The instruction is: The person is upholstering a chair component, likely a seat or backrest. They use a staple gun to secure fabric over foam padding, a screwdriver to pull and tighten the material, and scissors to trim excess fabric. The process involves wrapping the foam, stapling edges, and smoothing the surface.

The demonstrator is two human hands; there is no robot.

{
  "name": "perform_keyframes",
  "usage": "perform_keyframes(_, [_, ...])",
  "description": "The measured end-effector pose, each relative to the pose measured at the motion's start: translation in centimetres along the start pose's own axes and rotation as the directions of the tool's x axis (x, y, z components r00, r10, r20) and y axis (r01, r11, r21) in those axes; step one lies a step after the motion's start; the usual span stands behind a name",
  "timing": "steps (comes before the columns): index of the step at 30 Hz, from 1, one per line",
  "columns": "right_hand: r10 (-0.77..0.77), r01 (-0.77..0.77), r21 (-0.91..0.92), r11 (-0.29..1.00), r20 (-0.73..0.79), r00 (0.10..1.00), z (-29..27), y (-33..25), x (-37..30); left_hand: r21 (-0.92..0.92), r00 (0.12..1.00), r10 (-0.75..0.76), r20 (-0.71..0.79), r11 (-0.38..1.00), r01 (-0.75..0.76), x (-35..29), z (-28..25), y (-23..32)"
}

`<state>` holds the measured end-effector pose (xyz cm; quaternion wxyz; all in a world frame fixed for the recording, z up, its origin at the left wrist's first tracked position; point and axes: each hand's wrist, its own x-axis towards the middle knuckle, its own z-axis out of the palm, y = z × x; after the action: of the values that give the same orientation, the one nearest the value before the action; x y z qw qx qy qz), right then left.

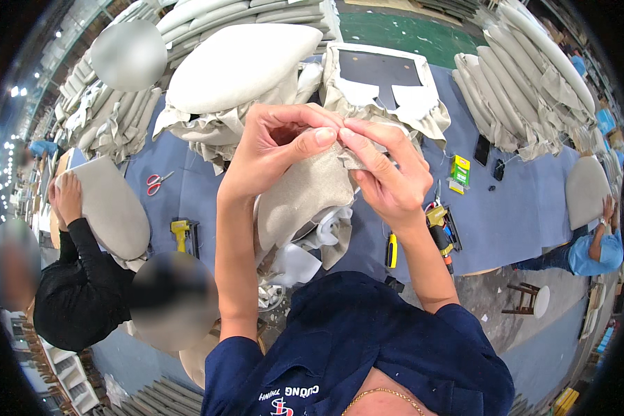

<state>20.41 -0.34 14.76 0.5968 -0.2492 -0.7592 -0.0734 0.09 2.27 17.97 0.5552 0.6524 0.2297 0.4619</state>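
Note:
Both of my hands are raised over the table and meet fingertip to fingertip. The fingers of my left hand (274, 142) are closed in a pinch; whatever lies between the tips is too small or hidden to make out. My right hand (392, 170) pinches a gathered edge of beige fabric (301, 184), close against the left fingertips. This fabric covers a cushion-like piece that hangs below my hands, its lower part partly hidden. White padding (295, 265) spills out at its lower edge.
On the blue-covered table (520, 215) lie red-handled scissors (156, 183), a yellow staple gun (184, 234), a second power tool (439, 232), a yellow cutter (392, 251) and a small box (459, 173). Cushions (246, 66) are stacked behind. Co-workers handle a panel (111, 201) at left and another at right.

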Motion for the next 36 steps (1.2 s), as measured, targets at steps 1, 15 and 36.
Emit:
perform_keyframes(1, [-0.021, 0.021, -0.016, 1.000, -0.020, 1.000, 0.3, 0.2, 0.1, 0.001, 1.000, 0.000, -0.004, 1.000, 0.000, 0.2, 0.1, 0.2])
perform_keyframes(15, [0.034, -0.031, 0.065, 0.997, -0.045, 0.998, 5.4, 4.3, 2.0, -0.016, 0.999, 0.034, 0.000, 0.999, -0.034, 2.7, -5.0, -1.2])
perform_keyframes(36, [-0.272, -0.437, 0.797, 0.416, 0.568, 0.777, 17.8, 12.8, 8.8, -0.208, 0.991, -0.017, -0.130, 0.978, -0.011, 3.0, -16.0, -3.6])
